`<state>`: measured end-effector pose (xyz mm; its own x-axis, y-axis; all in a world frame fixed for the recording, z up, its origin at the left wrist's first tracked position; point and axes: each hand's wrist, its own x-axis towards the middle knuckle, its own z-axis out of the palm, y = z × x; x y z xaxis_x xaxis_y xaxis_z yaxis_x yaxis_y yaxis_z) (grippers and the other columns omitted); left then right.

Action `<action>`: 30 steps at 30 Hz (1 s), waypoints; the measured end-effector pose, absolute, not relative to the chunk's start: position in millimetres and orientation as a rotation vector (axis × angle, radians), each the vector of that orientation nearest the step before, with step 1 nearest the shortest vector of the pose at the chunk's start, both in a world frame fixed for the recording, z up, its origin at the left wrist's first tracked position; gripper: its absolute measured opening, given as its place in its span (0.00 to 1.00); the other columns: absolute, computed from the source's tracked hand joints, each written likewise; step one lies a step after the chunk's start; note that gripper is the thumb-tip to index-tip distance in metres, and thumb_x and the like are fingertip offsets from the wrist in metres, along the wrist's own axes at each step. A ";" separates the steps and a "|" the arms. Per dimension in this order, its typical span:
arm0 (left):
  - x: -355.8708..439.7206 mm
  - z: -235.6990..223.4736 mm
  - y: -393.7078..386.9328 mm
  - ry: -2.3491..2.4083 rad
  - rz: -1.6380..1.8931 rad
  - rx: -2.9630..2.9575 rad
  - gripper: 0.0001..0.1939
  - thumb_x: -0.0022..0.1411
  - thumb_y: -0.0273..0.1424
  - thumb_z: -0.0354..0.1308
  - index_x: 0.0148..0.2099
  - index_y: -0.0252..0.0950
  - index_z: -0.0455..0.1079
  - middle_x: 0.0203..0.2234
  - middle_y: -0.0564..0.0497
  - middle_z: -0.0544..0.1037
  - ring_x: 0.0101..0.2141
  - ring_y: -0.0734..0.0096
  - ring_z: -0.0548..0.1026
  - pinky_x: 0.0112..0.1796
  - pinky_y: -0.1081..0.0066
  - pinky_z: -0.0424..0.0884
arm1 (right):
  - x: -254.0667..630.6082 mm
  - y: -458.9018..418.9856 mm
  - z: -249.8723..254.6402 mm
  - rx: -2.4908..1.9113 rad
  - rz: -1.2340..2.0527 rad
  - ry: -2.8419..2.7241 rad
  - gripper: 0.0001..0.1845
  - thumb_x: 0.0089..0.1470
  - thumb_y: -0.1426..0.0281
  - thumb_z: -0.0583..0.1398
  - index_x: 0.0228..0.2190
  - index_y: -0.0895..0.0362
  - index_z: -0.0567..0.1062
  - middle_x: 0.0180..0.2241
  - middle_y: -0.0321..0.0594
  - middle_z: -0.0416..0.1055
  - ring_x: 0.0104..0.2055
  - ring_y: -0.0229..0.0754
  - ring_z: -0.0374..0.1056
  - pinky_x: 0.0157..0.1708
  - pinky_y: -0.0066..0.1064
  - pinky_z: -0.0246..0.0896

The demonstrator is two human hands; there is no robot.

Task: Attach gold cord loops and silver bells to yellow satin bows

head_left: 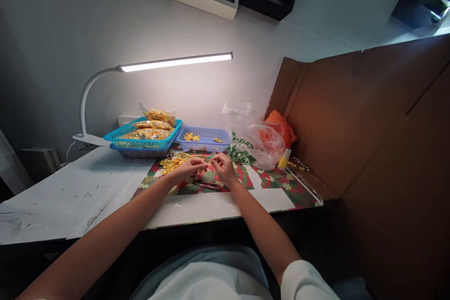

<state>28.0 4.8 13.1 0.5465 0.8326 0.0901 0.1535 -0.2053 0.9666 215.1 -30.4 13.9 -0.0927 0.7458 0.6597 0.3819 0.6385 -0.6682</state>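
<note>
Above the patterned mat (pixel 258 194) my left hand (pixel 190 168) and my right hand (pixel 224 168) are close together, fingertips pinched. What they hold is too small to make out; a thin strand seems to hang below the left fingers. Just under them lies a slim dark red tool (pixel 207 185), its kind unclear. To the left of my left hand is a loose pile of yellow petal-like pieces (pixel 169 164). Thin yellow stems (pixel 190 155) lie behind the hands.
A turquoise basket (pixel 142 143) with bagged yellow pieces stands back left, stacked on another. Beside it is a lilac tray (pixel 200 145). Clear plastic bags (pixel 258 143), an orange bag (pixel 279 124) and a yellow cone (pixel 284 159) stand right, against cardboard (pixel 358 117). A lamp (pixel 176 62) overhangs.
</note>
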 end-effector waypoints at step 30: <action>29.2 19.3 -3.6 0.813 0.737 1.811 0.11 0.67 0.35 0.59 0.37 0.32 0.71 0.27 0.55 0.74 0.25 0.75 0.73 0.27 0.72 0.73 | 216.1 -30.1 18.9 -1.047 1.247 -1.447 0.10 0.62 0.66 0.61 0.42 0.61 0.74 0.39 0.39 0.73 0.36 0.38 0.72 0.35 0.33 0.72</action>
<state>29.2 -3.6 19.3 0.5916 0.7965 0.1249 0.2019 -0.2963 0.9335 216.1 -30.1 18.9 -0.2080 0.9716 0.1132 0.0313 0.1223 -0.9920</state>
